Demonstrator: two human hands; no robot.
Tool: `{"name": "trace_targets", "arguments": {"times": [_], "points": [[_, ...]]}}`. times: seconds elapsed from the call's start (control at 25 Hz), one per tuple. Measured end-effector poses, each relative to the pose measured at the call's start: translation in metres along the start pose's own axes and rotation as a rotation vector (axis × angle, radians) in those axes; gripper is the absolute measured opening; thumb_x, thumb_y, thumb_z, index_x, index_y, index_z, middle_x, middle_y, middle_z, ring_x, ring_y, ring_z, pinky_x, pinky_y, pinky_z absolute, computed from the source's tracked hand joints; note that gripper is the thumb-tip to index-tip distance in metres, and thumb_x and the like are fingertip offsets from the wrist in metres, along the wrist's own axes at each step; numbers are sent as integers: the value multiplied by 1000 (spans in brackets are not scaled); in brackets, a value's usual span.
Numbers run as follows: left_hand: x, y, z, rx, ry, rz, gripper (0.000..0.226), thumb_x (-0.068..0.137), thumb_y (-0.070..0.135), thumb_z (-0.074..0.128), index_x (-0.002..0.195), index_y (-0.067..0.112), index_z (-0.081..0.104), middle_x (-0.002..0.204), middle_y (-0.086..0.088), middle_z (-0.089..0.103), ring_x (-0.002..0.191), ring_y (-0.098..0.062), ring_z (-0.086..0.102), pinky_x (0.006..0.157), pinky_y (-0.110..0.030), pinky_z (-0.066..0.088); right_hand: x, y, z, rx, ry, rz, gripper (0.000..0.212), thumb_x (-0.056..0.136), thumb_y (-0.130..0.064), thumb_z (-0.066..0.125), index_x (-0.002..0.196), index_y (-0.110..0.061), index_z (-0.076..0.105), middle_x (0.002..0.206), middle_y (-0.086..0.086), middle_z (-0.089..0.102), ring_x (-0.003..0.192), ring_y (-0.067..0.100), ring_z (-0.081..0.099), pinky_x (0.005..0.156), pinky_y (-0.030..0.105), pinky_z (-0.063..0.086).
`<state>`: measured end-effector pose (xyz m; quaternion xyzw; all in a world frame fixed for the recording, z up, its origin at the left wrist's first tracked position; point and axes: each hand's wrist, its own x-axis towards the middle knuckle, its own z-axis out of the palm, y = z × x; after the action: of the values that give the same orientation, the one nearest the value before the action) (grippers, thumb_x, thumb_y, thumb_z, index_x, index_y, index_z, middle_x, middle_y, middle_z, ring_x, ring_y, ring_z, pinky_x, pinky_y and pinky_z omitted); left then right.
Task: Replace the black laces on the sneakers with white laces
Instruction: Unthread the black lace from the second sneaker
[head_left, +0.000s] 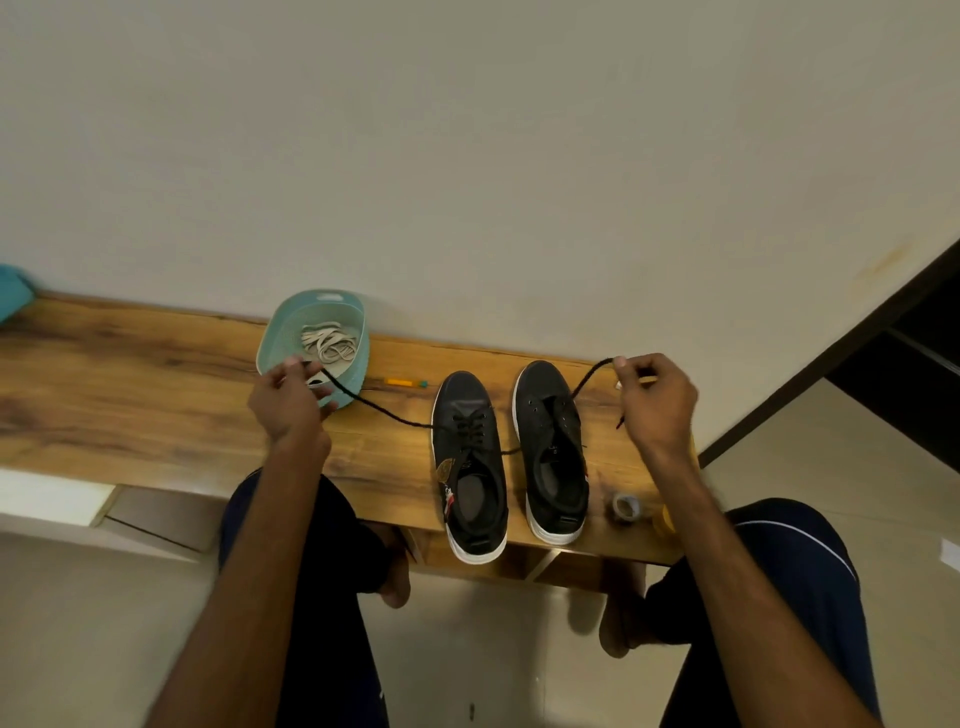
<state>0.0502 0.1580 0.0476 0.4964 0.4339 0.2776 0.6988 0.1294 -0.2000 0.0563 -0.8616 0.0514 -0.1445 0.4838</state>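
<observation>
Wooden table (156, 395) carries the right sneaker (550, 452), the laced left sneaker (470, 457) and a teal basket (270, 343) of white laces (330, 343). Left hand (285, 405) and right hand (657, 405) each pinch one end of the black lace (384, 408). An uneven pull may drag a sneaker off the near edge.

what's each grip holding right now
Left grip: pinches the black lace.
Right grip: pinches black lace too, near its end.
</observation>
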Motion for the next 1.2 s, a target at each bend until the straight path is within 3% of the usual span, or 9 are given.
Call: {"name": "trace_targets", "arguments": {"times": [0.08, 0.16, 0.24, 0.4, 0.56, 0.72, 0.92, 1.08, 1.2], "points": [[-11, -8, 7, 226, -144, 157, 16, 98, 21, 58, 113, 16, 59, 105, -4, 70, 72, -13, 63, 56, -30, 53, -12, 0, 15, -77, -106, -52, 21, 95, -33, 63, 99, -13, 69, 93, 0, 69, 88, 18, 65, 73, 31, 52], [-25, -20, 13, 611, -306, 404, 26, 97, 21, 59, 123, 19, 56, 107, 4, 66, 88, -12, 62, 73, -32, 50, -24, 4, 29, -264, -210, -132, 26, 95, -32, 63, 115, -15, 66, 111, 2, 66, 104, 20, 61, 87, 38, 52], [-41, -35, 23, 963, -522, 598, 22, 96, 22, 60, 118, 21, 62, 102, 11, 62, 93, -10, 59, 79, -29, 43, -40, 6, 45, -414, -325, -296, 35, 95, -27, 62, 128, -17, 60, 126, 3, 59, 117, 21, 52, 99, 37, 44], [-53, -74, 36, 1334, -839, 549, 13, 89, 19, 68, 101, 23, 66, 99, 5, 67, 93, -17, 63, 75, -32, 50, -73, 4, 77, -357, -653, -426, 31, 98, -22, 58, 129, -18, 62, 121, 1, 61, 112, 19, 51, 97, 36, 44], [-54, -89, 38, 1336, -830, 503, 10, 90, 18, 64, 100, 19, 62, 96, -3, 68, 90, -24, 64, 77, -38, 53, -84, 15, 95, -363, -772, -370, 30, 97, -26, 60, 126, -16, 63, 120, 0, 59, 108, 18, 56, 94, 37, 48], [-60, -89, 39, 1223, -909, 546, 16, 85, 21, 73, 97, 18, 62, 90, 0, 67, 85, -17, 62, 74, -33, 50, -85, 17, 101, -280, -694, -283, 5, 93, -18, 65, 97, -18, 63, 100, -3, 58, 89, 14, 56, 79, 34, 50], [-68, -97, 40, 1225, -909, 591, 19, 85, 20, 73, 99, 21, 60, 98, 0, 60, 88, -16, 59, 77, -32, 50, -90, 21, 105, -231, -696, -218, 21, 86, -1, 57, 84, -21, 50, 88, -6, 51, 79, 11, 51, 64, 30, 44], [-76, -101, 41, 1231, -888, 694, 20, 90, 20, 65, 109, 20, 59, 106, -1, 58, 93, -18, 59, 79, -33, 52, -87, 27, 109, -217, -724, -139, 26, 84, -1, 51, 83, -27, 45, 89, -8, 48, 82, 15, 50, 73, 42, 43], [-79, -102, 43, 1240, -875, 729, 21, 92, 18, 59, 114, 18, 58, 110, -4, 55, 93, -21, 59, 78, -35, 53, -85, 33, 113, -65, -739, 9, 26, 87, -9, 48, 80, -34, 50, 90, -8, 52, 88, 14, 51, 87, 52, 40]]}}
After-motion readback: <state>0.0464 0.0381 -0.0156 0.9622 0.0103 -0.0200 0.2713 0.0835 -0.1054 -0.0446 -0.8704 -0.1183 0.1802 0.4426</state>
